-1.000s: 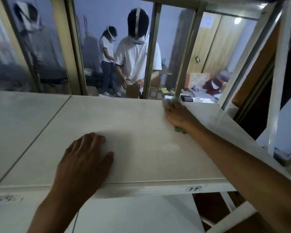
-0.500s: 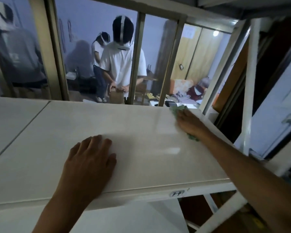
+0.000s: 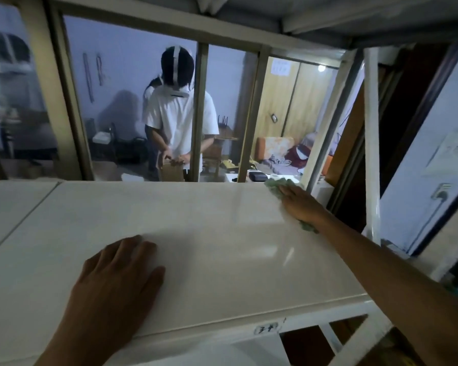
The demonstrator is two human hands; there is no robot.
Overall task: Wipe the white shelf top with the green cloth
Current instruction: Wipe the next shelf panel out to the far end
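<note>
- Now the right hand (image 3: 300,204) lies flat, fingers straight, pressing the green cloth (image 3: 276,186) onto the white shelf top (image 3: 209,233) at its far right corner, a little farther right and nearer the far edge than half a second ago.
- Green cloth shows beyond the fingertips at the far edge and again as a small fold under the wrist; the rest is hidden beneath the palm.
- Compared with a second ago, the cloth and hand have travelled right along the far edge, from near the middle window post toward the slanted white frame post (image 3: 328,122).
- Meanwhile the left hand (image 3: 117,283) stays spread, palm down, on the near part of the shelf top, holding nothing; its spot on the surface is much the same as before.
- A seam (image 3: 21,220) runs across the surface at the left, and a small handwritten label (image 3: 267,328) sits on the near front rail.
- Beyond the window frame (image 3: 198,112), a person in a white shirt (image 3: 179,120) stands with hands on a brown box, further right in view than earlier as the camera has turned.
</note>
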